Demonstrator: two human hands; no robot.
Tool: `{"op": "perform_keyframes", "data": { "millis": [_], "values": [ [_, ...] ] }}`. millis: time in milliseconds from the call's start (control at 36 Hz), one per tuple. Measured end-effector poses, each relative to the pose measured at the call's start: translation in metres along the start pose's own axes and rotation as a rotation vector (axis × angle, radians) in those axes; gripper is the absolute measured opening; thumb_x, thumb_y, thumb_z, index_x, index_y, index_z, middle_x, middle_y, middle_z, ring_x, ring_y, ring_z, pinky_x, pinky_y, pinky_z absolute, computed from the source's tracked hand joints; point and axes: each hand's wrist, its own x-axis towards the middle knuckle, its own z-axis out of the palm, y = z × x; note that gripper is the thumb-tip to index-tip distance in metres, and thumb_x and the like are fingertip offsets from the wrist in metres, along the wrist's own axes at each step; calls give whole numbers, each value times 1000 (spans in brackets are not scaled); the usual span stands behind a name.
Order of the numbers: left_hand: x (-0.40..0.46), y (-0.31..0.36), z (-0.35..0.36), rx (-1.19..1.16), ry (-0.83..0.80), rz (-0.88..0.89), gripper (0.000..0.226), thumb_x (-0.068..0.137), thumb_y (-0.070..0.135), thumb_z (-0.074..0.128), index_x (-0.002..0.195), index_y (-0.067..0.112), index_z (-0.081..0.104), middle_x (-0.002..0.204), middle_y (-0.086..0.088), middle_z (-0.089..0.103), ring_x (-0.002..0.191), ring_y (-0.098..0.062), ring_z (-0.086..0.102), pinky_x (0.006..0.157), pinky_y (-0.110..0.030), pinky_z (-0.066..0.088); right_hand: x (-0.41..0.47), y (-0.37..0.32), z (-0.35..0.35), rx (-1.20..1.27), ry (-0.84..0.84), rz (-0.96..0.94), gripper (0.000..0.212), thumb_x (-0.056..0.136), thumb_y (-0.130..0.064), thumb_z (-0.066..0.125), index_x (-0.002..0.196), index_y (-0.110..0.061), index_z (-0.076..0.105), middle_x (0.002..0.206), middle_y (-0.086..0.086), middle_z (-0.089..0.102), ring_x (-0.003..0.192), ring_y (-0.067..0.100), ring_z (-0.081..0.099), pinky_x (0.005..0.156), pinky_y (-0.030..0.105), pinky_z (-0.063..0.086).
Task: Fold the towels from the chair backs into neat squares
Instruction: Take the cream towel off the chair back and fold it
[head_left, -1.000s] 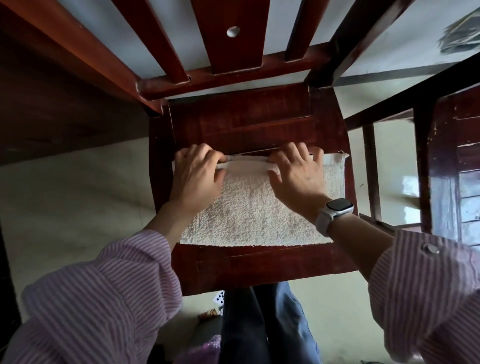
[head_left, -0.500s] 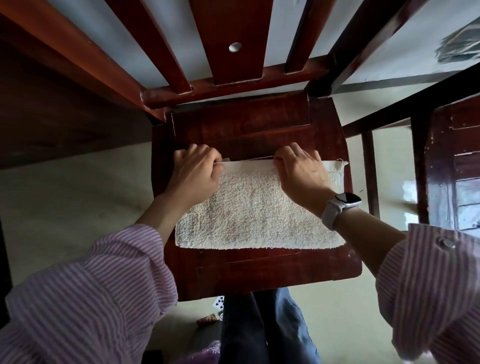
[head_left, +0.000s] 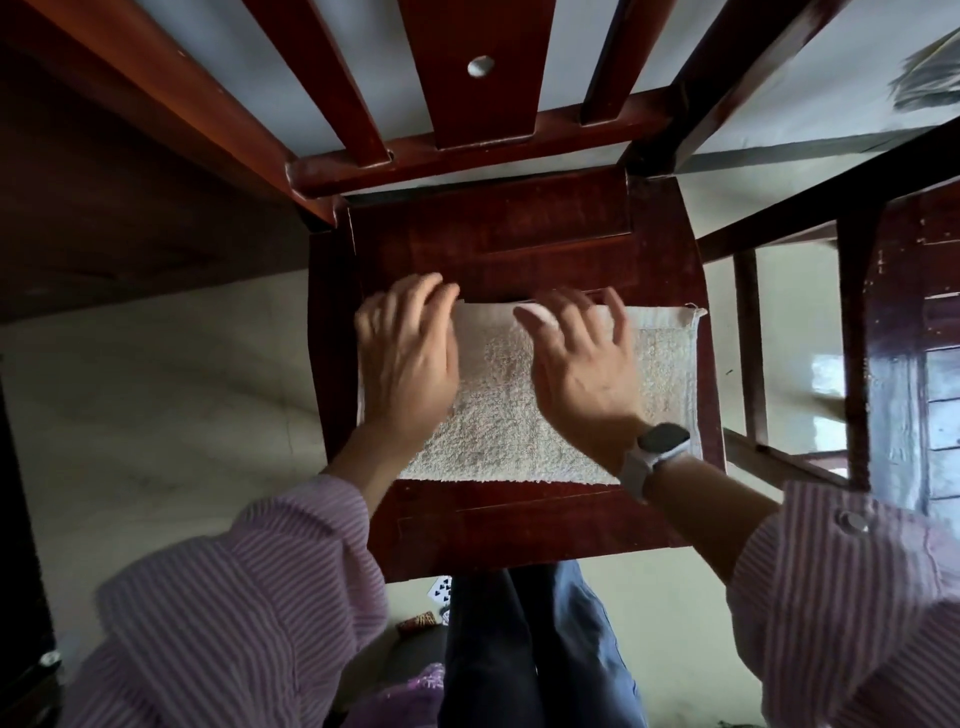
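A cream terry towel lies flat as a folded rectangle on the dark red wooden chair seat. My left hand rests palm down on the towel's left part, its fingers spread and reaching the far edge. My right hand, with a watch on its wrist, lies flat on the towel right of the middle, fingers apart and slightly blurred. Neither hand grips the cloth. The towel's far right corner shows a smooth hem.
The chair's slatted back rises beyond the seat. A second wooden chair stands at the right. A dark table edge runs at the upper left. My legs in blue trousers are below the seat, with a playing card on the pale floor.
Both hands let go of the towel's far edge, which they were pinching, and now lie flat with spread fingers on the cloth. The towel's far edge lies flat on the seat.
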Motion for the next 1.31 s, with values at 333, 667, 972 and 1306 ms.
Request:
{"op": "perform_keyframes", "data": {
  "millis": [333, 667, 972, 1306],
  "values": [
    [-39, -16, 29, 126, -314, 10, 53, 93, 41, 26, 145, 31, 16, 155, -2, 15, 143, -25, 3, 113, -56, 6, -13, 16, 34, -108, -225, 1, 51, 94, -43, 25, 144, -41, 16, 154, 8, 21, 141, 35, 17, 108, 63, 1],
    [-54, -7, 27, 141, -340, -58, 60, 88, 55, 23, 144, 35, 15, 156, -3, 6, 143, -30, -2, 108, -66, -1, -51, 7, 33, -81, -230, 0, 52, 93, -47, 25, 144, -37, 18, 155, 7, 14, 143, 30, 9, 109, 65, 4],
    [-52, -9, 25, 166, -357, -48, 64, 88, 58, 22, 145, 34, 5, 156, -5, 2, 142, -32, -5, 108, -65, -2, -93, 85, 8, 16, -203, 413, 58, 90, -41, 19, 146, -32, 10, 156, 5, 8, 143, 23, 7, 114, 57, 7],
    [-77, 60, 22, 113, -477, 213, 62, 86, 47, 29, 145, 33, 13, 156, -4, 7, 142, -30, -3, 109, -65, -1, -123, 48, -12, 667, 57, 1196, 25, 90, -28, 52, 105, -8, 57, 90, 0, 54, 88, 21, 53, 74, 28, 37]
  ]
}}
